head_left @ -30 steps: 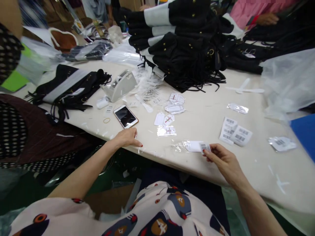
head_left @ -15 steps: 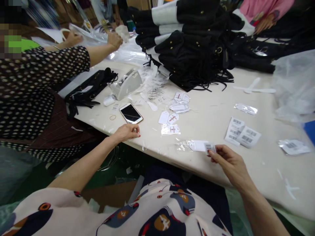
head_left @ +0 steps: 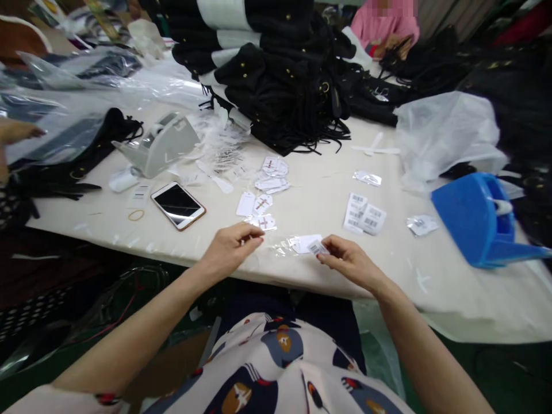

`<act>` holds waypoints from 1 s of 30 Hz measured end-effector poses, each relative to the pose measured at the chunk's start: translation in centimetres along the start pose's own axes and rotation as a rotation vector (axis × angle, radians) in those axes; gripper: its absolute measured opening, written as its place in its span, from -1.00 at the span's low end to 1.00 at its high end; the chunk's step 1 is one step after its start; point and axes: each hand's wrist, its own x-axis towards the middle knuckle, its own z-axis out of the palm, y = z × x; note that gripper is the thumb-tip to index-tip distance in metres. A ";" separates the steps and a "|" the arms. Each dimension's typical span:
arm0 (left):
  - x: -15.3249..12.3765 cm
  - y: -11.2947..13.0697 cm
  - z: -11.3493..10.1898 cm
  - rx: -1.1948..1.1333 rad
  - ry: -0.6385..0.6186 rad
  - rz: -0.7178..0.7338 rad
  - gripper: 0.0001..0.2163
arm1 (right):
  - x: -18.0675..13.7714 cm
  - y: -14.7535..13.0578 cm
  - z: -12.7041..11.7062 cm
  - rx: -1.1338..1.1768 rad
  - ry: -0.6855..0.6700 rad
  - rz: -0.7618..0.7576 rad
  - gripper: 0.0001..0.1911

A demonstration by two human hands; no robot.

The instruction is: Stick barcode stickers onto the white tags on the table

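My right hand (head_left: 348,264) pinches a small barcode sticker (head_left: 317,248) at the near table edge. The sticker lies against a white hang tag in a clear plastic sleeve (head_left: 303,243). My left hand (head_left: 232,247) is closed in a pinch just left of that sleeve, its fingertips near a bagged tag with a red mark (head_left: 264,222). What the left fingers hold is too small to make out. A sheet of barcode labels (head_left: 364,214) lies to the right of both hands.
A phone (head_left: 177,204), a rubber band (head_left: 136,215) and a grey tape dispenser (head_left: 160,142) sit at left. Black garments (head_left: 276,75) are piled behind. A blue bin (head_left: 483,221) and a clear bag (head_left: 444,135) stand at right. Another person's hand (head_left: 15,133) shows far left.
My left hand has moved right from near the phone toward the sleeved tag and closed into a pinch. The view has swung right, bringing the blue bin into sight.
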 end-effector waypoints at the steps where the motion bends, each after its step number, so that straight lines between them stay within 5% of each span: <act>1: 0.5 1.1 1.6 -0.092 -0.034 0.002 -0.79 | 0.1 -0.3 0.0 -0.033 -0.029 -0.013 -0.80; 6: 2.5 3.7 7.1 -0.315 -0.191 -0.079 -0.87 | 0.0 -1.6 0.2 -0.165 -0.105 -0.062 -0.85; 11: 2.1 3.7 8.3 -0.310 -0.135 -0.090 -0.89 | -0.2 -1.1 0.4 -0.151 -0.054 -0.021 -0.81; 14: 1.7 3.5 8.4 -0.378 0.008 -0.158 -0.87 | -0.3 0.0 1.0 0.010 0.149 0.087 -0.66; 18: 1.4 3.4 9.1 -0.611 0.090 -0.307 -0.85 | -0.6 0.9 2.7 0.258 0.525 0.108 -0.70; 21: 1.2 3.4 10.0 -0.675 0.099 -0.330 -0.84 | -0.8 1.0 4.3 0.380 0.564 0.113 -0.73; 26: 1.0 2.5 9.9 -0.461 0.108 -0.221 -0.78 | -0.5 1.2 4.6 0.400 0.659 0.087 -0.77; 30: 1.4 0.7 8.5 0.053 0.240 0.207 -0.74 | 0.1 1.6 2.3 0.353 0.661 0.084 -0.77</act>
